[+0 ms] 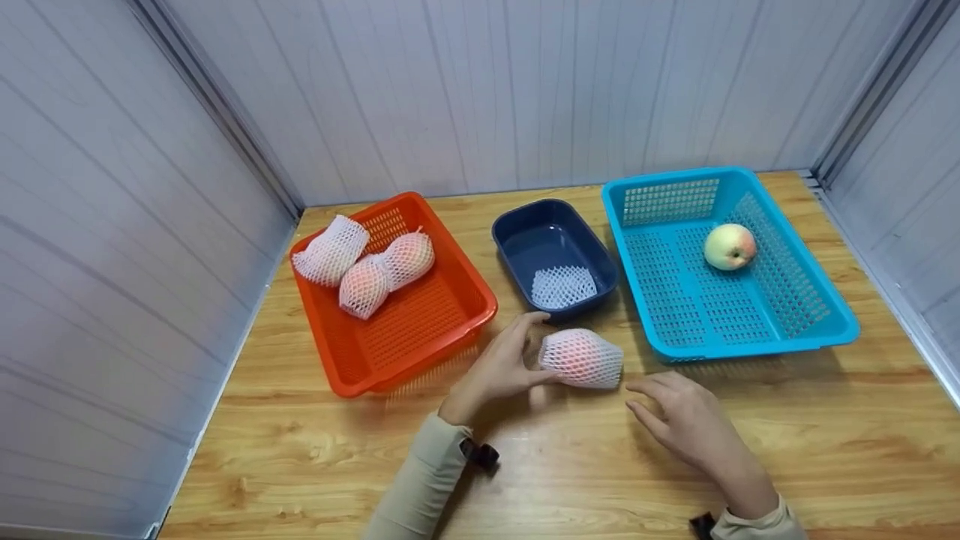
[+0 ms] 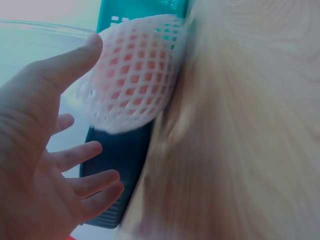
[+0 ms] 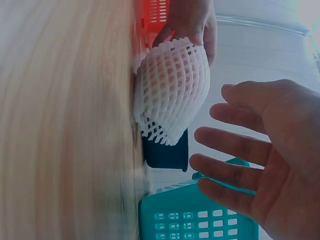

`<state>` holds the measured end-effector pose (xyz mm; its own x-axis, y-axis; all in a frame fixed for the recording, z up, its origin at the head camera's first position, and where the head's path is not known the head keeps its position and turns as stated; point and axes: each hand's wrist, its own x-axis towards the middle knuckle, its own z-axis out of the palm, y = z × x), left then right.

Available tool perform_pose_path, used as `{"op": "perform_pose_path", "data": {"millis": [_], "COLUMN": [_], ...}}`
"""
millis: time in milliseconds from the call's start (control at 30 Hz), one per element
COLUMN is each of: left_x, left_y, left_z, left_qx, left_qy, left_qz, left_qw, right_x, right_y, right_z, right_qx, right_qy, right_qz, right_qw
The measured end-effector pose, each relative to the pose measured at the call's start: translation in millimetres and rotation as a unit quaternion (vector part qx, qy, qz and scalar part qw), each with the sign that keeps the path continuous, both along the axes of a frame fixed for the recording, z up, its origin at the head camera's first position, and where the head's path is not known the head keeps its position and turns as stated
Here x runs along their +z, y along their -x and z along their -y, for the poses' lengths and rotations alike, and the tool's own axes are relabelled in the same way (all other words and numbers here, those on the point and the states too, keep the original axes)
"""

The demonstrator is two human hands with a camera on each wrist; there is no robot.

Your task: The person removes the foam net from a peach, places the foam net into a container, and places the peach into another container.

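On the table lies a pinkish round fruit (image 1: 579,358) wrapped in a white foam net sleeve (image 3: 172,90), whose loose end faces right in the head view. My left hand (image 1: 504,364) is at its left side, fingers spread, with the thumb (image 2: 85,57) overlapping the fruit's edge in the left wrist view. To the right, my right hand (image 1: 686,420) hovers apart from the sleeve, fingers loosely extended and nothing in them.
An orange-red basket (image 1: 457,289) at left holds several net-wrapped fruits (image 1: 365,286). A navy bin (image 1: 536,232) behind the hands contains a foam net (image 1: 562,286). At right, a bare yellow-red fruit (image 1: 730,247) sits in a blue basket (image 1: 660,300). Pale panels (image 1: 480,97) enclose the table.
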<state>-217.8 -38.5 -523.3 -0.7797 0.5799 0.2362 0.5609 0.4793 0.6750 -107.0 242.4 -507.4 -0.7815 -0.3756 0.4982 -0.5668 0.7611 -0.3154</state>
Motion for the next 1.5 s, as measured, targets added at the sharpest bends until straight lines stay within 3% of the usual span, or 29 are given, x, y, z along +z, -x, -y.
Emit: {"op": "perform_pose_path", "data": {"millis": [300,400,533,667,833,1000,1200,1267,1367,1433,1500], "left_x": [-2.1,-4.2,-5.8,-7.8,-9.8,7.3,-8.0,-7.2,-3.1,-7.6,-14.0], "left_y": [-21.2,-31.1,-44.8,-53.0,-54.1,-60.4,-48.5,-44.6,-40.3,-35.0,-29.3], "left_z": [22.0,32.1,45.7,53.6,52.4,42.8,24.4,17.5,8.2,2.7,-2.7], "left_qx": [0.022,0.042,0.062,0.068,0.062,0.055,0.048,0.042,0.027,0.027,0.025], "left_qy": [-0.080,-0.114,-0.160,-0.193,-0.230,-0.250,-0.309,-0.322,-0.323,-0.310,-0.308], "left_qz": [0.072,0.109,0.169,0.195,0.212,0.244,0.253,0.243,0.229,0.216,0.209], "left_qw": [0.9939,0.9866,0.9707,0.9593,0.9478,0.9355,0.9154,0.9139,0.9180,0.9257,0.9280], "right_x": [1.1,1.0,0.7,1.5,1.8,-0.7,-0.7,-0.8,-1.6,-2.0,-2.6], "right_y": [-1.5,-3.0,-5.1,-4.8,-3.8,-3.7,-1.3,-0.8,-0.3,0.1,0.6], "right_z": [-2.2,-3.1,-4.2,-5.1,-5.5,-5.3,-5.4,-5.3,-4.8,-4.5,-4.3], "right_qx": [-0.006,-0.010,-0.014,-0.012,-0.013,-0.012,-0.012,-0.011,-0.005,0.000,0.004], "right_qy": [-0.003,-0.003,-0.003,-0.006,-0.008,-0.010,-0.014,-0.015,-0.012,-0.009,-0.006], "right_qz": [0.002,0.004,0.009,0.010,0.015,0.034,0.039,0.038,0.039,0.040,0.042], "right_qw": [1.0000,0.9999,0.9999,0.9999,0.9998,0.9993,0.9991,0.9991,0.9991,0.9991,0.9991]}}
